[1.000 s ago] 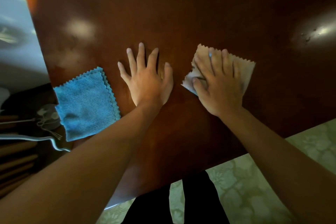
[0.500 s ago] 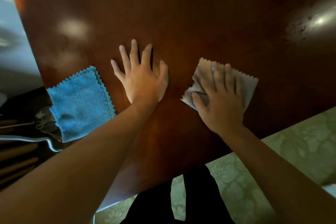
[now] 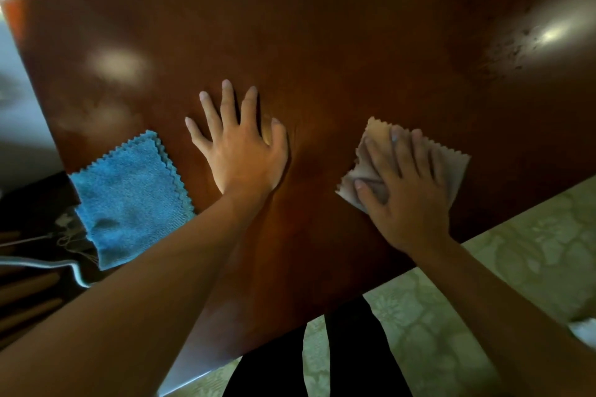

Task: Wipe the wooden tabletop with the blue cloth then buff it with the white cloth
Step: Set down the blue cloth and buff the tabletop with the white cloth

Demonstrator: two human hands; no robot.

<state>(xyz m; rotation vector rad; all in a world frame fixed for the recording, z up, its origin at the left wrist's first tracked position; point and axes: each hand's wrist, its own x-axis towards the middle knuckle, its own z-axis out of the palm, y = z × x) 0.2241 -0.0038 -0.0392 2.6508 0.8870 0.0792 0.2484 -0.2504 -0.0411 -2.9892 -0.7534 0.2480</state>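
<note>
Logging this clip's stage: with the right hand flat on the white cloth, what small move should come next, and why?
Probably slide the white cloth away toward the speckled patch at the tabletop's far right. The right hand presses it flat near the front edge, the left hand braces on bare wood, and the blue cloth lies aside, so buffing seems underway.

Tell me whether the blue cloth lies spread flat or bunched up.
Spread flat. The blue cloth lies open on the wooden tabletop, zigzag edges showing, one end hanging over the table edge.

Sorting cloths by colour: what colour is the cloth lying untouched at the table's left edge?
Blue, the zigzag-edged cloth, seen clearly in the head view.
</note>
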